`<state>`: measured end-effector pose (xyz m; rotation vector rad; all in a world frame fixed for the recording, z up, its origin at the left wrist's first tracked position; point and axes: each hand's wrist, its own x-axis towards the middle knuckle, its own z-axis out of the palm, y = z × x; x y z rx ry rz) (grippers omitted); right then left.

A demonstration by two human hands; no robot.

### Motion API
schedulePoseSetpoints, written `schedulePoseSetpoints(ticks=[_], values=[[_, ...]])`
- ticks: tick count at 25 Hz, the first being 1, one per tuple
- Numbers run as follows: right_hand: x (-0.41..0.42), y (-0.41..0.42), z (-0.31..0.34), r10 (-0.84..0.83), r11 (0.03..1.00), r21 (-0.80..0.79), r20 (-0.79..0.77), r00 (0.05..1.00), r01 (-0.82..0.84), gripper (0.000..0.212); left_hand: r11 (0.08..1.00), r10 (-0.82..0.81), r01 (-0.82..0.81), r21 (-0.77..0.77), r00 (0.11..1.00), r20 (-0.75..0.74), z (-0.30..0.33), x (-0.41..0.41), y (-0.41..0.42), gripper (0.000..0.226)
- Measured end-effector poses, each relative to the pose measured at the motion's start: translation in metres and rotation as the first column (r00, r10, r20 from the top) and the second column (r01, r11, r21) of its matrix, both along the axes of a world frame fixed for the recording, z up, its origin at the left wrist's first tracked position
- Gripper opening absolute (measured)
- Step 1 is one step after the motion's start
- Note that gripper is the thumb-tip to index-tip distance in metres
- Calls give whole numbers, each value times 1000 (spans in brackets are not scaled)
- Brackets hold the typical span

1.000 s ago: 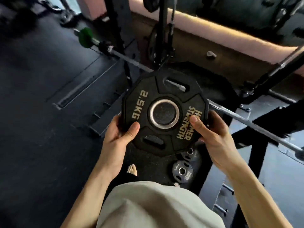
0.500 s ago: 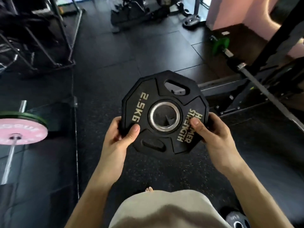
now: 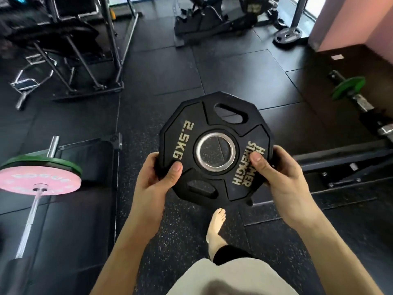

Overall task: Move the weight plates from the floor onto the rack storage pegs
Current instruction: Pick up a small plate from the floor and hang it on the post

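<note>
A black 2.5 kg weight plate with a steel centre ring and gold lettering is held flat in front of me above the floor. My left hand grips its left edge, thumb on the face. At the plate's right edge my right hand grips it with the thumb on the lettering. Another dark plate lies on the floor at the far right. No storage pegs are in view.
A barbell with pink and green plates lies at the left. At the right lies a second barbell with a green plate. Black machine frames stand at the back left, an exercise machine at the back. My bare foot is on the rubber floor.
My view has swung left, away from the rack and its barbell, towards open floor. The small plates on the floor have left the view. Both hands keep the same grip on the plate.
</note>
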<state>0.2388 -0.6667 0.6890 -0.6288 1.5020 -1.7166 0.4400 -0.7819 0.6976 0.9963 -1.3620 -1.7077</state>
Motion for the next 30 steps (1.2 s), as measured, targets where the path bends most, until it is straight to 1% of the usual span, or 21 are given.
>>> schedulePoseSetpoints(ticks=[1, 4, 8, 11, 13, 16, 18, 22, 24, 27, 30], values=[[-14, -25, -3, 14, 1000, -4, 1, 1000, -14, 25, 1000, 4, -4, -18, 1000, 2, 0, -13, -25, 17], [-53, -98, -2, 22, 1000, 19, 39, 999, -23, 30, 1000, 14, -14, -2, 1000, 27, 7, -54, -98, 17], [-107, -182, 4, 22, 1000, 22, 35, 999, -23, 28, 1000, 6, -6, 8, 999, 34, 13, -108, -180, 22], [-151, -245, 5, -4, 999, 32, 26, 1000, 3, 30, 1000, -2, 2, 12, 1000, 28, 10, -153, -248, 24], [-180, -288, -1, -39, 999, 22, 14, 999, 39, 31, 999, -37, 37, 2, 999, 22, 6, -187, -297, 24], [-223, -353, -5, -112, 994, 21, 25, 993, 112, 36, 994, -107, 108, -21, 994, 24, 1, -239, -374, 22], [-257, -396, -6, -186, 982, 17, 7, 983, 186, 40, 978, -197, 199, -59, 980, 31, 2, -282, -432, 23], [-331, -466, 6, -353, 936, 18, 7, 936, 352, 41, 917, -392, 393, -62, 919, 34, 14, -383, -532, 26], [-364, -488, 10, -429, 903, 7, 25, 903, 429, 38, 881, -468, 470, -45, 882, 50, 19, -433, -564, 27], [-434, -517, 5, -533, 846, 8, 13, 846, 533, 39, 824, -564, 566, -21, 824, 53, 13, -526, -609, 30], [-518, -536, -2, -584, 811, 20, -20, 812, 584, 38, 778, -623, 626, -47, 779, 70, 7, -627, -638, 33]])
